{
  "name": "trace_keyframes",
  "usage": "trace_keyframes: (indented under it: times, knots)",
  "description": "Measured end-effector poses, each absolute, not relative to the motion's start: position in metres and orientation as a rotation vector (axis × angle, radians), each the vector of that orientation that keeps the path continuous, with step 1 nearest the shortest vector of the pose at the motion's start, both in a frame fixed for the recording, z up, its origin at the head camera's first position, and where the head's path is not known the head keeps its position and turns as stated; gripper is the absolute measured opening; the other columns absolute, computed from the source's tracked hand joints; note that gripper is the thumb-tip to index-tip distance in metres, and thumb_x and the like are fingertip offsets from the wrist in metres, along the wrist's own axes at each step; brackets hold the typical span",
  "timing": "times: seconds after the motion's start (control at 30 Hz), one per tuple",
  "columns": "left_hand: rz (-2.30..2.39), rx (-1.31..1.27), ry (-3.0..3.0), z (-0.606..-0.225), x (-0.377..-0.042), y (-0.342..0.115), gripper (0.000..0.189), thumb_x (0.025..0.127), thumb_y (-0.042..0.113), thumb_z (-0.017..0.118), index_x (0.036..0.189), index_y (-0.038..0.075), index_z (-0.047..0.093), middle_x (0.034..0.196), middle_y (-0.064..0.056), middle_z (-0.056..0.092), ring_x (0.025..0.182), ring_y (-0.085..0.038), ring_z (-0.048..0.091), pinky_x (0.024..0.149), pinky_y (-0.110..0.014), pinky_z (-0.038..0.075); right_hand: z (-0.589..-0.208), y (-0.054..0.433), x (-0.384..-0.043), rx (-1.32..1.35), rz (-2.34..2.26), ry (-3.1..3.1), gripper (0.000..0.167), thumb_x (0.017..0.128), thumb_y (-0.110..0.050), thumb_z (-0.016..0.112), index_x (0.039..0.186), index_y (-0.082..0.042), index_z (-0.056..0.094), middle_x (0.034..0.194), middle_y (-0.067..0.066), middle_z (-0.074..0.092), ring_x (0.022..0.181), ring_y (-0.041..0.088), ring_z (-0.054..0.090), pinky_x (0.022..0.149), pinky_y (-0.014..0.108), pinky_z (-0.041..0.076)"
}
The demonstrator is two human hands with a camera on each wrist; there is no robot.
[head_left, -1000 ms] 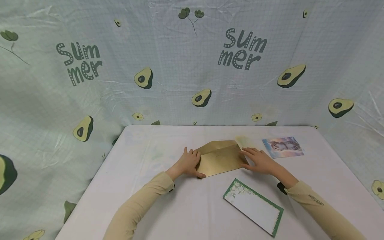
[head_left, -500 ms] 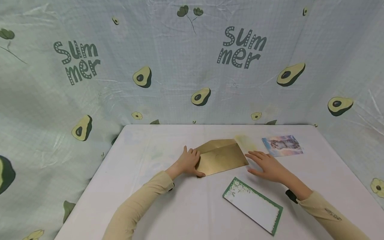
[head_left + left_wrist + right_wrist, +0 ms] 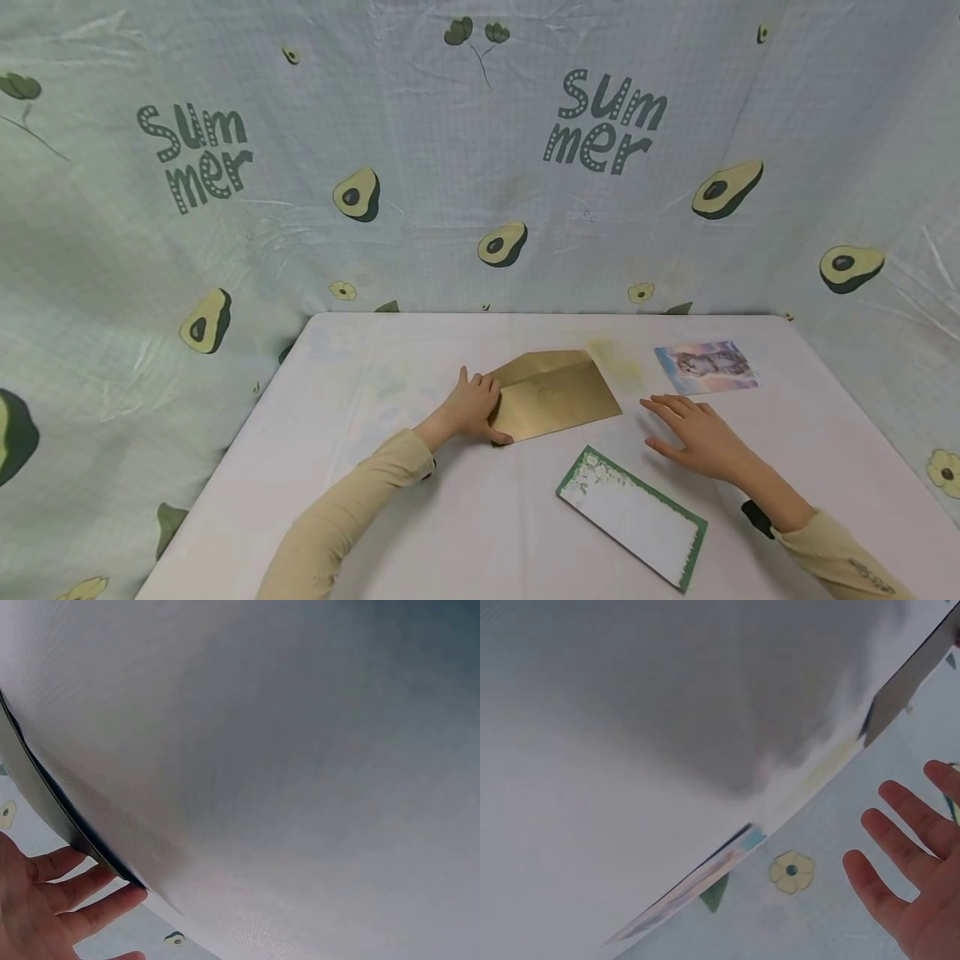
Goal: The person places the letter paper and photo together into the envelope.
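A gold envelope [image 3: 558, 400] lies on the table, its pointed flap [image 3: 543, 363] spread out on the far side. My left hand [image 3: 468, 407] rests at the envelope's left end, thumb by the near corner and fingers along the far side. In the left wrist view, fairly straight fingers [image 3: 101, 900] touch the envelope's edge. My right hand [image 3: 697, 437] hovers to the right of the envelope, apart from it, fingers spread and holding nothing. Right of the envelope lies a picture card [image 3: 707, 367] with a furry animal on it.
A white rectangular card with a green floral border [image 3: 633, 518] lies slanted at the near right, between the envelope and my right sleeve. A white cloth covers the table [image 3: 390, 525]. Behind it hangs a curtain [image 3: 420, 125] printed with avocados.
My right hand has let go of the envelope's right end and moved right and nearer to me. My left hand and the envelope have hardly moved.
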State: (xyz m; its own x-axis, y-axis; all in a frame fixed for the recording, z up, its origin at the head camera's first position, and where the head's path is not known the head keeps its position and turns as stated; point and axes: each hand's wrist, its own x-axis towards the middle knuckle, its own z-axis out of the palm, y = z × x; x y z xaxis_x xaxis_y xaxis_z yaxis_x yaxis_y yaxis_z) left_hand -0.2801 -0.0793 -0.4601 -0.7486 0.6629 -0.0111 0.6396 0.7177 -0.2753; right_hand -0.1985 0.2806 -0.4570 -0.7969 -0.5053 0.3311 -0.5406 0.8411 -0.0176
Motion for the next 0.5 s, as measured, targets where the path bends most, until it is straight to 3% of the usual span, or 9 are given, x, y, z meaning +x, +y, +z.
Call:
trace_keyframes:
  times: [0.2, 0.5]
  knots:
    - [0.405, -1.064, -2.837, -0.461, -0.280, -0.080, 0.087, 0.065, 0.080, 0.046, 0.107, 0.005, 0.047, 0.105, -0.011, 0.055, 0.099, -0.028, 0.054, 0.093, -0.056, 0.034, -0.459, 0.304, -0.210, 0.714, 0.099, -2.666, 0.055, 0.072, -0.026, 0.071, 0.121, -0.007, 0.053, 0.115, 0.017, 0.056, 0.105, 0.035, 0.050, 0.077, 0.054, 0.040]
    - [0.386, -1.081, -2.836, -0.461, -0.280, -0.079, 0.087, 0.065, 0.079, 0.046, 0.109, 0.004, 0.047, 0.108, -0.012, 0.054, 0.101, -0.029, 0.053, 0.094, -0.057, 0.033, -0.459, 0.345, -0.229, 0.436, 0.069, -2.829, 0.045, 0.082, -0.025, 0.061, 0.119, -0.001, 0.050, 0.116, 0.026, 0.051, 0.104, 0.045, 0.047, 0.076, 0.059, 0.037]
